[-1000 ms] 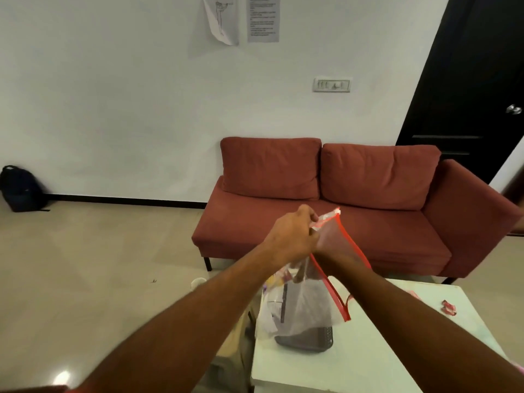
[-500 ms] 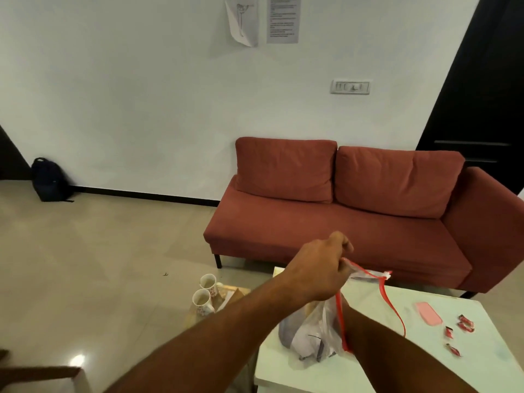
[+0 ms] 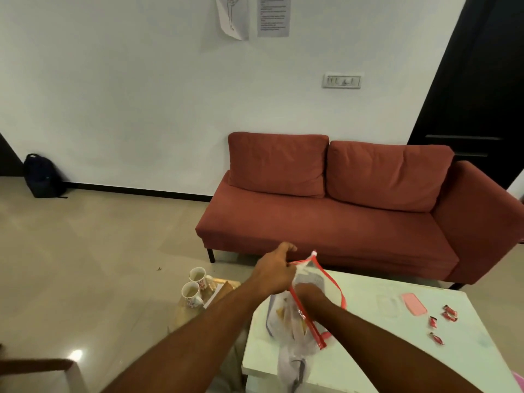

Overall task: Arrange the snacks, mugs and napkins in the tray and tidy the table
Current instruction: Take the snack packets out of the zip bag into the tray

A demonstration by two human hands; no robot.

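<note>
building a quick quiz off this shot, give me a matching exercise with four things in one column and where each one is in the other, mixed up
Things
1. mugs
2. black backpack
3. clear pouch with red edge
4. pink flat case

Places
A. on the white table, towards its right side
B. on the floor against the wall
C. on the wooden surface to the left of the table
D. gripped at its top by the left hand

Pairs: 1-C, 2-B, 3-D, 4-A
</note>
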